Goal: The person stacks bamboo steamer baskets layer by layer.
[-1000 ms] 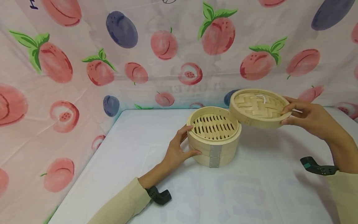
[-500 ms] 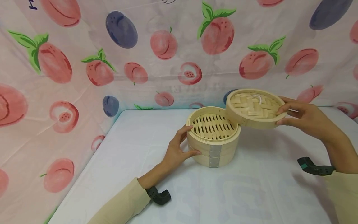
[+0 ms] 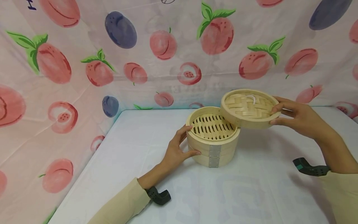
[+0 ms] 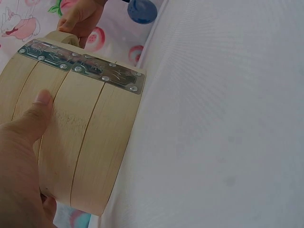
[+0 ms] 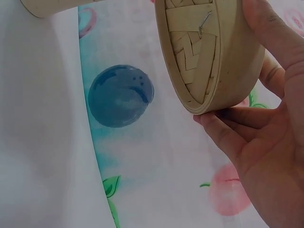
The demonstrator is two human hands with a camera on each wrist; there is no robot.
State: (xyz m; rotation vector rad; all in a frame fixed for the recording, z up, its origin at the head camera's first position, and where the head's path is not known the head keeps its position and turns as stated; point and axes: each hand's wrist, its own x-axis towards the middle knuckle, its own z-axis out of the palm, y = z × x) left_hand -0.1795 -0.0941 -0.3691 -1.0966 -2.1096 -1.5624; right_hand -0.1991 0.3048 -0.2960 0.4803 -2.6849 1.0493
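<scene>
A round bamboo steamer [image 3: 227,150] stands upright on the table, its slatted floor [image 3: 213,126] showing from above. Metal plates [image 4: 90,69] with rivets cover the joint in its side. My left hand [image 3: 175,152] grips the steamer's left side, thumb on the outer wall and fingertips at the top rim. In my right hand [image 3: 300,119], the woven steamer lid [image 3: 246,107] is held by its right edge between thumb and fingers. The lid is raised and tilted, its left edge overlapping the steamer's right rim. A white loop handle [image 3: 251,99] is on its top.
A white cloth covers the table [image 3: 156,124]. Behind it and along the left hangs a pink fabric [image 3: 190,40] printed with peaches and blue fruit. Dark wrist bands [image 3: 159,196] with protruding mounts sit on both wrists.
My right hand has moved the lid a little to the left, so it overlaps more of the steamer's right rim. My left hand and the steamer have stayed in place.
</scene>
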